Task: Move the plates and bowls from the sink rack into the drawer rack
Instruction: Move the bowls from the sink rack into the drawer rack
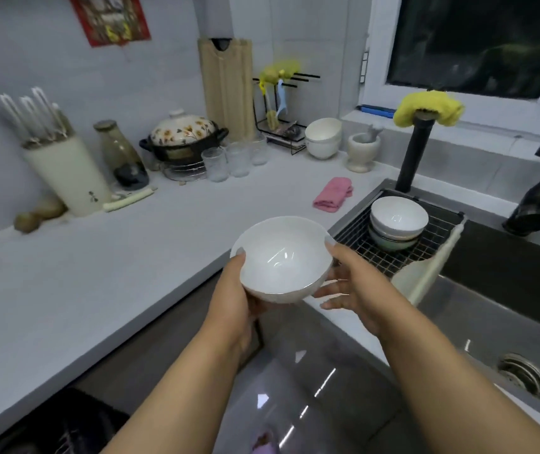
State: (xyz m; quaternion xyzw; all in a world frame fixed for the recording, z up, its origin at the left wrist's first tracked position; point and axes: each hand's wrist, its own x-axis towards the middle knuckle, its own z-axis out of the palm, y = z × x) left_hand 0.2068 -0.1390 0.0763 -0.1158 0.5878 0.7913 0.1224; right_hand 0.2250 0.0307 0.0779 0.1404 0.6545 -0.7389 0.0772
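Observation:
I hold a white bowl (283,257) over the counter's front edge, left of the sink. My left hand (232,299) grips its left side, thumb on the rim and fingers underneath. My right hand (350,286) holds the right side, thumb on the rim and straight fingers spread below. The wire sink rack (432,247) sits across the sink's left end with a stack of bowls (398,221) in it. A pale plate (425,276) stands on edge at the rack's near right side. The dark open drawer (56,427) at bottom left shows blurred rack wires.
The black faucet (416,152) with a yellow cloth rises behind the rack. A pink cloth (333,194) lies on the counter (115,273). Glasses (229,160), a pot, a knife block (65,172) and more bowls (322,137) line the back wall. The sink basin (497,322) lies to the right.

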